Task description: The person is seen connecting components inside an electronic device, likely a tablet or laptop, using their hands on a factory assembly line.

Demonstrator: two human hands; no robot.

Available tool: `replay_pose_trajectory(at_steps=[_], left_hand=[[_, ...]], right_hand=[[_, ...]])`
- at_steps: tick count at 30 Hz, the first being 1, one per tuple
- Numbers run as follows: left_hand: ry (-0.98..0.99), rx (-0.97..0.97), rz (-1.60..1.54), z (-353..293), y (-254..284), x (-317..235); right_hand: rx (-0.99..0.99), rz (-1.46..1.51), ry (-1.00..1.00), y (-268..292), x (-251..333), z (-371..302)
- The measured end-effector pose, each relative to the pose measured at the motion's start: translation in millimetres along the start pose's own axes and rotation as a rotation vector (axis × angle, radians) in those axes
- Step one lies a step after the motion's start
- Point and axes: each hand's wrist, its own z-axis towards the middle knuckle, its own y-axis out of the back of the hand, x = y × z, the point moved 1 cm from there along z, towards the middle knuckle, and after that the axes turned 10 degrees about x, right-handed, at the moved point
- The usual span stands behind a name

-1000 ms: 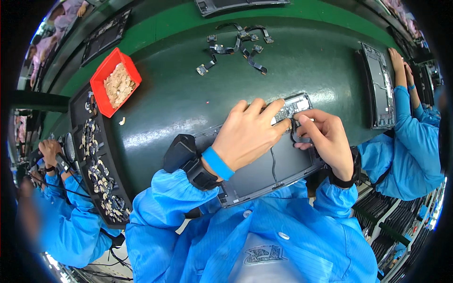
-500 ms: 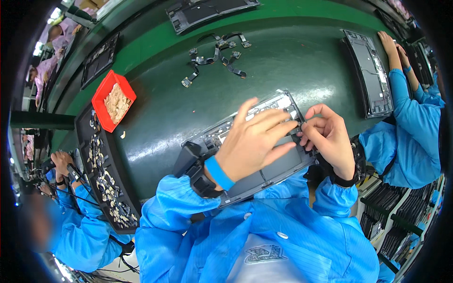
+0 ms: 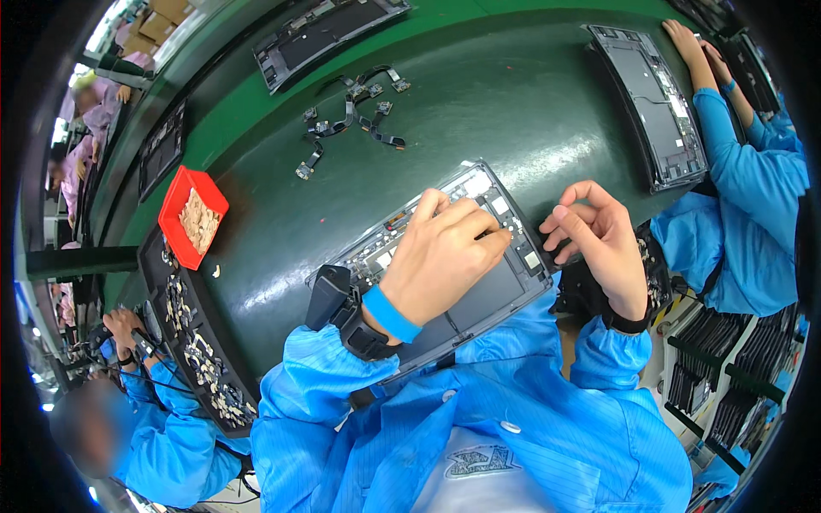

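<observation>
An opened laptop base (image 3: 489,293), its circuit board and dark battery cells showing, lies tilted in front of me, its near edge against my body. My left hand (image 3: 440,256) is over its middle, fingers curled and pinched at the right part of the board; whatever they hold is hidden. Just beyond the base's right edge, my right hand (image 3: 599,244) hovers with fingers bent and thumb drawn in against them. Nothing nameable shows in its fingertips. Several small boards with black ribbon cables (image 3: 349,111) lie in a loose group farther up the green table (image 3: 479,94).
To the left, a red bin (image 3: 180,209) of beige scraps stands by a black tray (image 3: 229,359) of small parts. Other laptop bases lie at the back (image 3: 329,38) and right (image 3: 646,107). A co-worker's hand (image 3: 684,38) is beside the right one. Another co-worker sits left.
My right hand has drawn away from the laptop's right edge. My left fingers, spread before, have curled in over the board. The whole view has shifted, table things sliding left.
</observation>
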Motion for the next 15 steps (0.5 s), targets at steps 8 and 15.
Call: replay_pose_trajectory(at_steps=[8, 15], left_hand=[[-0.008, 0.042, 0.043, 2.1, 3.7, 2.2], [-0.028, -0.037, -0.065, 2.3, -7.0, 4.4]], right_hand=[[-0.006, -0.016, -0.034, 0.4, -4.3, 2.0], [-0.048, -0.136, 0.039, 0.0, -20.4, 5.2]])
